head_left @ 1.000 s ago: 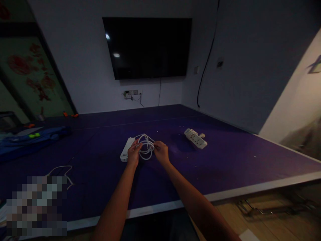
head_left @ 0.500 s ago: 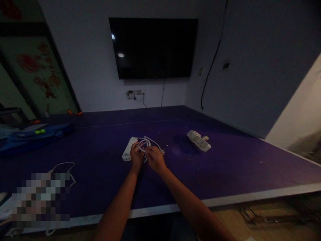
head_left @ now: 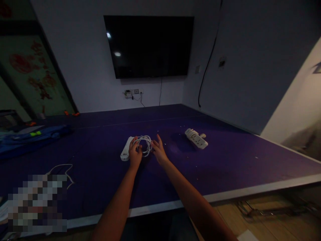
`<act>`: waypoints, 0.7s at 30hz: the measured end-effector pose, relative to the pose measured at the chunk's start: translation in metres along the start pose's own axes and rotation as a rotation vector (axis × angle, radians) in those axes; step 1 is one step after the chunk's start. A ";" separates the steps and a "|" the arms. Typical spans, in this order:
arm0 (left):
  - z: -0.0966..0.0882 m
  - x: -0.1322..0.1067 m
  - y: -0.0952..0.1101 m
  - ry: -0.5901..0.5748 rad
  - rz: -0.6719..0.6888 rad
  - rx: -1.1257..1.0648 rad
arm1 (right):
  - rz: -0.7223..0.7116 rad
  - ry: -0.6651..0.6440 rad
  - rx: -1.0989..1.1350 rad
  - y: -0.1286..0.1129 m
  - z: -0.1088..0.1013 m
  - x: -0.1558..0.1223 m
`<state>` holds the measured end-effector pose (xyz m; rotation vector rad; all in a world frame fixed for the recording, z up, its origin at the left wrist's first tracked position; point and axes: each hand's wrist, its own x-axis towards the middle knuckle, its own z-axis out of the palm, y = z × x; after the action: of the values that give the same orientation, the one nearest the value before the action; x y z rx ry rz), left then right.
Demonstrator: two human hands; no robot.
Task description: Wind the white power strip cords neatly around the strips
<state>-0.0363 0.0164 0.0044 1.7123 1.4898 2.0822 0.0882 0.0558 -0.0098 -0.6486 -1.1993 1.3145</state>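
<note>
A white power cord (head_left: 146, 137) lies in round loops between my two hands above the purple surface. My left hand (head_left: 135, 154) is closed around the left side of the loops. On the other side, my right hand (head_left: 158, 152) pinches the loops' right edge, with one finger raised and pointing up. The white power strip (head_left: 126, 150) lies just left of my left hand, partly hidden by it. Further right rests a second white power strip (head_left: 199, 140) with its cord wound around one end.
The purple platform (head_left: 100, 187) has a pale front edge and small white scraps on it. Blue cloth (head_left: 47, 134) is at the left, with a loose white cable (head_left: 60, 165) and a pixelated patch nearer me. A television (head_left: 150, 47) hangs on the wall behind.
The cord has become a rounder, neater coil, and the end that trailed right no longer shows. My right hand has moved to the coil's right edge and lifted a finger. The view has shifted slightly.
</note>
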 end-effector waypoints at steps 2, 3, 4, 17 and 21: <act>-0.001 0.001 0.000 0.000 -0.020 -0.017 | 0.139 0.000 0.147 -0.002 -0.002 0.000; -0.001 0.001 0.000 -0.007 -0.033 -0.028 | 0.194 -0.027 0.199 -0.003 -0.003 -0.001; -0.001 0.001 0.000 -0.013 -0.046 -0.040 | 0.235 -0.054 0.243 -0.005 -0.004 -0.002; -0.001 0.003 0.003 0.066 -0.216 -0.192 | 0.415 -0.080 0.285 -0.022 -0.003 -0.009; -0.002 0.003 0.004 0.098 -0.204 -0.159 | 0.415 -0.056 0.259 -0.016 0.001 -0.008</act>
<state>-0.0374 0.0146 0.0089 1.3604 1.4124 2.1387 0.0940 0.0448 0.0026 -0.6970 -0.9430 1.8112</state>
